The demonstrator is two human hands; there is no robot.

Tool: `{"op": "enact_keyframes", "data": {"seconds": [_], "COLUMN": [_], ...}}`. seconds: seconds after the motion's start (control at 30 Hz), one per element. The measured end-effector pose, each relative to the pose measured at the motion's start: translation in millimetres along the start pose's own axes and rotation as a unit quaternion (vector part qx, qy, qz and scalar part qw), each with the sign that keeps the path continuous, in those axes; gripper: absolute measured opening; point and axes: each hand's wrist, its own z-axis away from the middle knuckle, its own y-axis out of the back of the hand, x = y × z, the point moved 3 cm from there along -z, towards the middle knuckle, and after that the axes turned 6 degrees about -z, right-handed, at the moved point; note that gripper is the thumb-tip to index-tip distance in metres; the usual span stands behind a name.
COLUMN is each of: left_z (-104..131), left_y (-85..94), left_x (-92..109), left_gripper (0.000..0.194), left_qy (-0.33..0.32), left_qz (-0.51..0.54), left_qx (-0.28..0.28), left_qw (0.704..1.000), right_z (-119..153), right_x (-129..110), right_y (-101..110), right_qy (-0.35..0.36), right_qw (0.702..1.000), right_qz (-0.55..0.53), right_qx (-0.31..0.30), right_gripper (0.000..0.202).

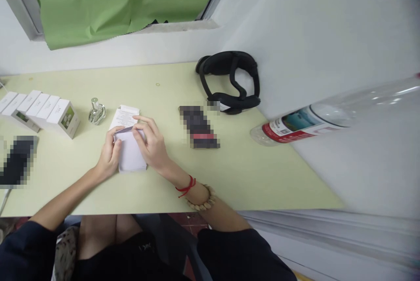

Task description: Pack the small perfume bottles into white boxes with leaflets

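1. One shallow white tray (131, 156) sat between the two grips, with one printed white piece (124, 117) just beyond.
2. Six white boxes (41, 106), as far as could be counted, and one glass bottle (97, 114) stood left of the grips on the surface (236, 171).
3. One headset (233, 75) and one plastic bottle (302, 122) were to their right.
4. The left grip (108, 156) was closed on the tray's left wall.
5. The right grip (152, 145), half-curled, touched its far right corner; whether it pinched could not be told.
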Motion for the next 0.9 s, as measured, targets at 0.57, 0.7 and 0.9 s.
{"op": "enact_keyframes", "data": {"seconds": [0.57, 0.7, 0.9], "left_z": [3.4, 4.9, 5.9], "left_y": [-4.5, -4.7, -3.1], "left_x": [-0.2, 2.2, 3.5], "left_gripper": [0.046, 0.047, 0.046], "left_qy": [0.011, 0.001, 0.010], "left_qz": [0.028, 0.039, 0.055], "left_qx": [-0.026, -0.038, -0.044], "left_qw": [0.999, 0.999, 0.997], "right_z": [3.9, 7.1, 10.3], "right_x": [7.9, 8.2, 10.4], "right_y": [-4.6, -7.5, -12.1], "right_qy": [0.005, 0.032, 0.039], "right_qw": [0.998, 0.995, 0.988], "right_qz": [-0.064, -0.091, -0.149], "right_qx": [0.005, 0.004, -0.001], "right_gripper": [0.029, 0.025, 0.020]}}
